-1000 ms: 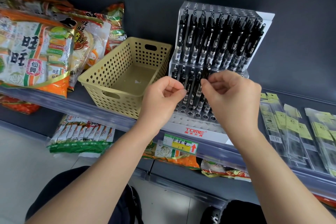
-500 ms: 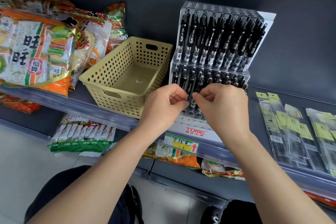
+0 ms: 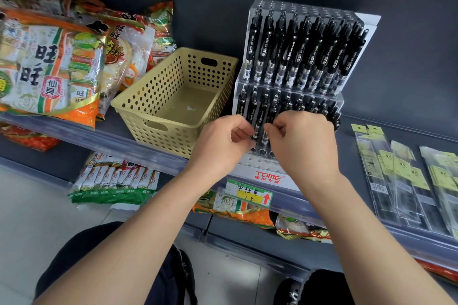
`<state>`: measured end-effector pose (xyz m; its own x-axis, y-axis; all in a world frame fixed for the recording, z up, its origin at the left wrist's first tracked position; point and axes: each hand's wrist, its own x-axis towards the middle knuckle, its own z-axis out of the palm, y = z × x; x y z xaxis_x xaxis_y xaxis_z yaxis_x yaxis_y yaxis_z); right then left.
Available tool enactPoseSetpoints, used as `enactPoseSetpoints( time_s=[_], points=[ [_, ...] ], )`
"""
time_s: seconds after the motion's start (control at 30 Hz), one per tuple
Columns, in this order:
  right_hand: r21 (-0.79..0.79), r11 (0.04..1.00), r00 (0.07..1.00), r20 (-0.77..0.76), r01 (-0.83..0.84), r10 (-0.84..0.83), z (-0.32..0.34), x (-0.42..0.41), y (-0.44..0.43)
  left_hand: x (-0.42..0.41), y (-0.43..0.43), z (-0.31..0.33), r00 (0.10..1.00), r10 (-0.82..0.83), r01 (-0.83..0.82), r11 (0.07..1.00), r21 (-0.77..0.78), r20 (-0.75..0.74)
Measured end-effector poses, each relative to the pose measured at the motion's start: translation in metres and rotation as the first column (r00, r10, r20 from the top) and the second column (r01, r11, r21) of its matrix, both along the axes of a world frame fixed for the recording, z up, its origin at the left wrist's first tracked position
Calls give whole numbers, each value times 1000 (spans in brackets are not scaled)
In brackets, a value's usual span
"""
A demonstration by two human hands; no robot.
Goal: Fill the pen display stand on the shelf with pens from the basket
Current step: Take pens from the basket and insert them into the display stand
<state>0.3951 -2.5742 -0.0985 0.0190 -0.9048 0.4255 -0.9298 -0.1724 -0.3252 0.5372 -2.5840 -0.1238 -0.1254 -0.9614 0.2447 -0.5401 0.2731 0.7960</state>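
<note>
Pens [image 3: 285, 52] in stand [image 3: 269, 176] marked TOME — tag [image 3: 249, 194] reads 1.5.

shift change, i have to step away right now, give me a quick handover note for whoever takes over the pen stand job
Left hand: fingers pinch a pen, upright at the lower tier.
Right hand: fingers pinch a second pen right beside it.
Basket: on the shelf left of the pen display stand, no pens in it, only a small scrap.
Done: upper tier looks full across its front; lower tier mostly stocked.
To do: seat these two pens. Empty holes show in front of them, and the basket has nothing to fill them.
</note>
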Motion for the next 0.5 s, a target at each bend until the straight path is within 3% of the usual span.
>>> enactPoseSetpoints(
  time_s=[0.23, 0.5],
  points=[
    [56, 998, 997, -75, 32, -28, -3, 5, -3, 3, 1, -2, 998, -18, 18, 1000, 0, 66],
    [50, 992, 992, -50, -116, 118, -2, -14, -1, 1, -1, -14, 914, -29, 77, 992, -103, 404]
  ],
)
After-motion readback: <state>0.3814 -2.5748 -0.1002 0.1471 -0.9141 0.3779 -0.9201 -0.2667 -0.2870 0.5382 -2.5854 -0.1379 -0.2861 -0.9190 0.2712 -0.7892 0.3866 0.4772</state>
